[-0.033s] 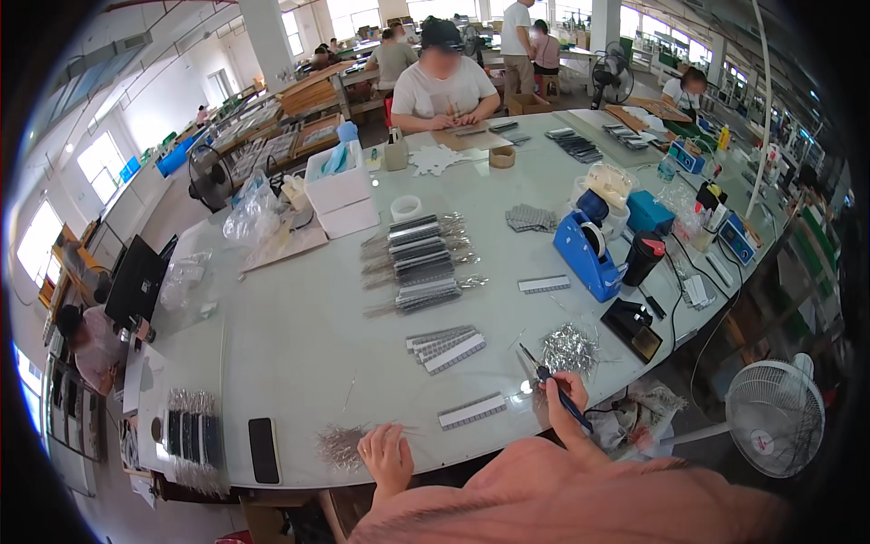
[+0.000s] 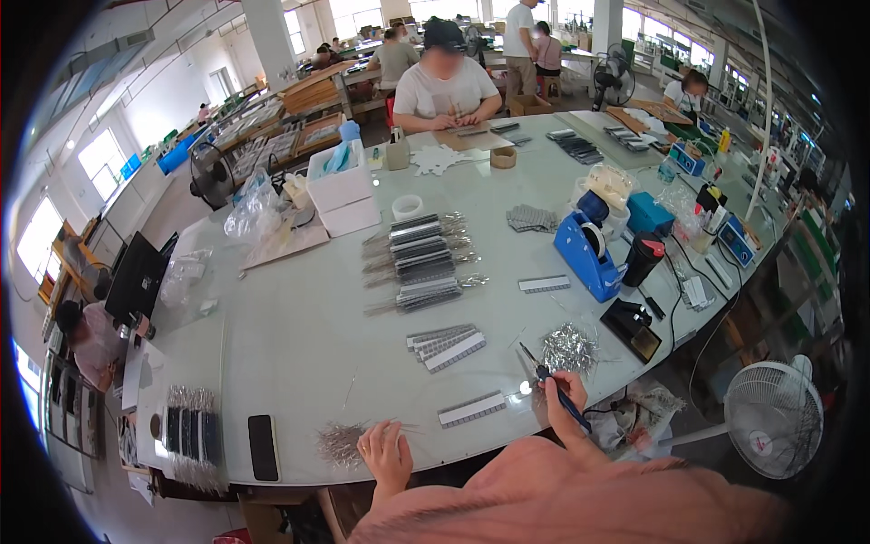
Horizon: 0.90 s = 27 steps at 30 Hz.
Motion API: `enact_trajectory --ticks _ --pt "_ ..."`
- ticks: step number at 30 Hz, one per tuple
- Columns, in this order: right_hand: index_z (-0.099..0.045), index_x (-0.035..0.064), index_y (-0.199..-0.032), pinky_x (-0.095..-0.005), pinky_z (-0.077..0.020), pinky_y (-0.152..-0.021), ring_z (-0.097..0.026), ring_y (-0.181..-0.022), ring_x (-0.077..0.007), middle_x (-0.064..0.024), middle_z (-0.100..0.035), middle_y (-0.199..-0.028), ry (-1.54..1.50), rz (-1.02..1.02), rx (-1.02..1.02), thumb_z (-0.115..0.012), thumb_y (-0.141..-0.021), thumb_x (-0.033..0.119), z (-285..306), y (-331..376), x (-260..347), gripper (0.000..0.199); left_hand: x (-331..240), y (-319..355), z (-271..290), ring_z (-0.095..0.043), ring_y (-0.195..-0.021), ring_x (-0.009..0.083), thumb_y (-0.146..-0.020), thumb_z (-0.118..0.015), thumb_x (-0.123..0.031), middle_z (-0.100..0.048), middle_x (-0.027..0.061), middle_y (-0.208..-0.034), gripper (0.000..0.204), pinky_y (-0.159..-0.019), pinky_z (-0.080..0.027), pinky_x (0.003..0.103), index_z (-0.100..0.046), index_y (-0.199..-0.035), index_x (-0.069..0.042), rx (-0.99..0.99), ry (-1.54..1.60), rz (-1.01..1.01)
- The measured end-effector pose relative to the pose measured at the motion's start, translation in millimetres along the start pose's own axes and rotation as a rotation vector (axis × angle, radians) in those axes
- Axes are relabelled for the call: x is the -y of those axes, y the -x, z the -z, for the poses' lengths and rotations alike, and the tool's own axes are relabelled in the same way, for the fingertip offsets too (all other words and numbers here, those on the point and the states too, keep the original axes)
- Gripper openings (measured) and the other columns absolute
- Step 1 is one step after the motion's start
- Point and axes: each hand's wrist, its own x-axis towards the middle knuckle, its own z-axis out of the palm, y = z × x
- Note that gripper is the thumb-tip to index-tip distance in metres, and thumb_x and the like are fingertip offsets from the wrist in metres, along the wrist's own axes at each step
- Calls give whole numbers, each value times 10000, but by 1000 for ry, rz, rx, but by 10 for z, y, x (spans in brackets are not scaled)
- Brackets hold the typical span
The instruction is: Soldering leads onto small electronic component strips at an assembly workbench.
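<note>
My left hand [image 2: 387, 456] rests at the near edge of the table, its fingers bent and slightly apart beside a pile of thin wire leads [image 2: 341, 445]. A few leads poke out past its fingertips. In my right hand [image 2: 565, 399] is a soldering iron [image 2: 569, 410] with a dark blue handle, its thin tip pointing up and left. Between the hands lies one pale strip [image 2: 472, 411] with grey marked edges. Beyond it are several similar strips [image 2: 446, 346], stacked askew. A heap of small shiny metal pieces [image 2: 569, 347] sits just past the soldering iron.
Bundles of leaded strips [image 2: 424, 263] lie mid-table; more [image 2: 192, 439] are at the left beside a phone [image 2: 264, 448]. To the right stand a blue tape dispenser [image 2: 591, 256], a black iron stand [image 2: 633, 329] and a fan [image 2: 775, 417]. Across the table a person [image 2: 446, 86] works.
</note>
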Motion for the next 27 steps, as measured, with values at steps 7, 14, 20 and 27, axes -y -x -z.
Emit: enact_trajectory --ticks 7,14,20,27 --pt "-537 12 -984 -266 -512 -675 -661 -744 -148 -66 -628 -835 335 130 -43 -603 -904 38 103 45 -340 107 -83 19 112 -542 -1003 305 -788 -626 -85 -590 105 -1123 297 -880 -378 455 -637 -1085 -92 -17 43 48" --pt "-534 12 -1037 -257 -503 -711 -631 -747 -147 -52 -580 -906 -50 -121 -23 -595 -910 45 26 92 352 144 -20 -55 303 -525 -1091 287 -812 -630 -89 -592 86 -1132 281 -935 -355 441 -638 -1093 -83 4 31 221" --pt "-521 -1 -1034 -259 -492 -743 -649 -785 -164 -78 -601 -918 -12 -62 26 -568 -917 33 50 213 514 131 55 16 378 -520 -1118 268 -812 -640 -131 -593 72 -1144 261 -971 -350 460 -663 -1065 -71 108 -37 190" --pt "-516 20 -1035 -300 -470 -764 -589 -729 -170 -79 -557 -905 -221 -209 -8 -277 -1034 419 107 108 579 464 20 9 408 -516 -1132 269 -805 -647 -141 -586 73 -1177 267 -981 -347 478 -664 -1063 -72 215 31 150"
